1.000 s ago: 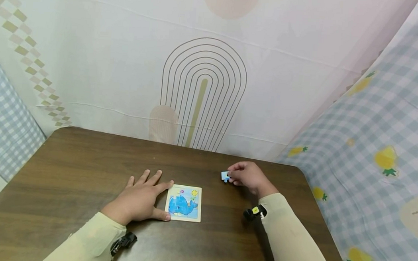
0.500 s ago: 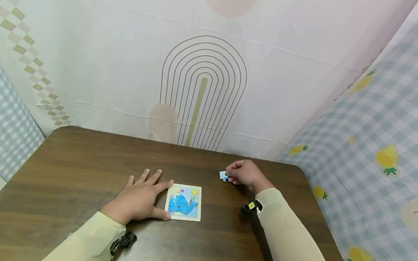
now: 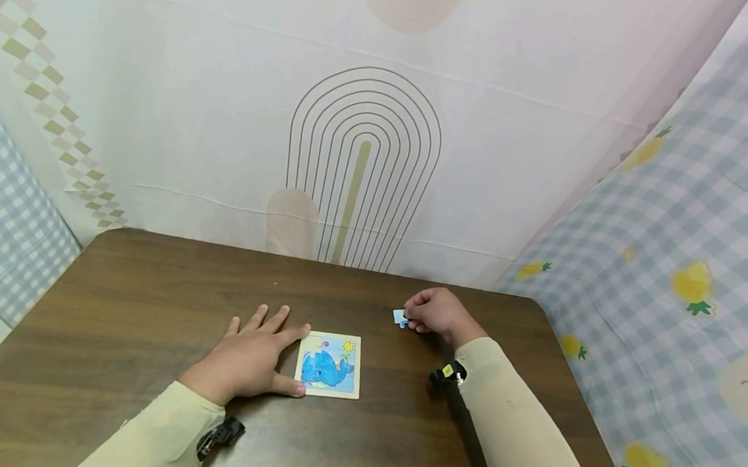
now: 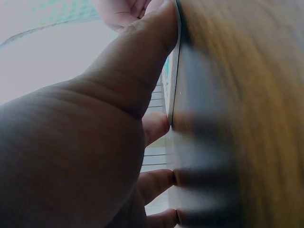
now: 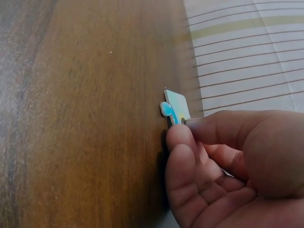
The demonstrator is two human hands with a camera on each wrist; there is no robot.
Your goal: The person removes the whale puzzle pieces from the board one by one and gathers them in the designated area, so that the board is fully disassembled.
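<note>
A small square jigsaw puzzle [image 3: 329,366] with a pale wooden frame lies flat on the table, its picture a blue whale with a yellow sun-like flower. Spread wide at its left side, my left hand [image 3: 247,358] touches the frame's left corners with thumb and index finger; the other fingers rest on the table. Off to the right and farther back, my right hand [image 3: 442,315] pinches a light blue puzzle piece [image 5: 176,105] between thumb and fingers. The piece's rounded tab shows in the right wrist view; its other end is hidden by the fingertips.
The brown wooden table [image 3: 172,271] has rounded far corners. Behind it hangs a white patterned cloth [image 3: 227,110], and a blue checked cloth [image 3: 690,210] closes in the right side. A black wrist camera [image 3: 447,375] sits on the right sleeve.
My right hand has shifted very slightly to the left with the puzzle piece in its pinch. The left hand and the framed puzzle have stayed in place.
</note>
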